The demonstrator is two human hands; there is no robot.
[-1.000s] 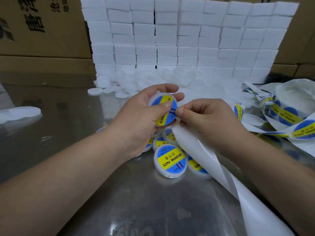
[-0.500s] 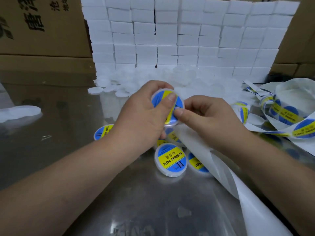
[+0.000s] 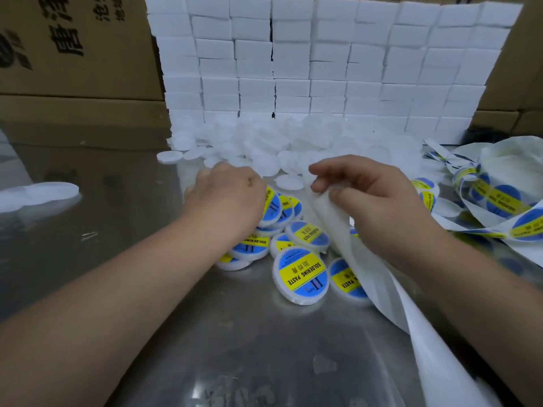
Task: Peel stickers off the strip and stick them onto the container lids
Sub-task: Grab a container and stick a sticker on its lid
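Note:
My left hand (image 3: 226, 198) lies palm down on the far-left side of a heap of labelled lids (image 3: 299, 274), each white with a blue and yellow "SOLDERING PASTE" sticker. Its fingertips reach the near edge of the pile of blank white lids (image 3: 293, 142), and its palm is hidden. One labelled lid (image 3: 271, 205) leans on the heap at that hand's right edge. My right hand (image 3: 367, 195) pinches the bare white backing strip (image 3: 435, 348), which trails to the lower right. The sticker strip (image 3: 499, 201) with unpeeled stickers loops at the right.
A wall of stacked white boxes (image 3: 323, 69) stands behind the blank lids. Brown cardboard cartons (image 3: 73, 54) fill the back left. A few blank lids (image 3: 38, 192) lie at the left edge of the shiny metal table (image 3: 147, 289).
My left hand has lowered the freshly labelled lid onto the heap and moved forward towards the blank lids. My right hand has left that lid and now pinches the backing strip higher up.

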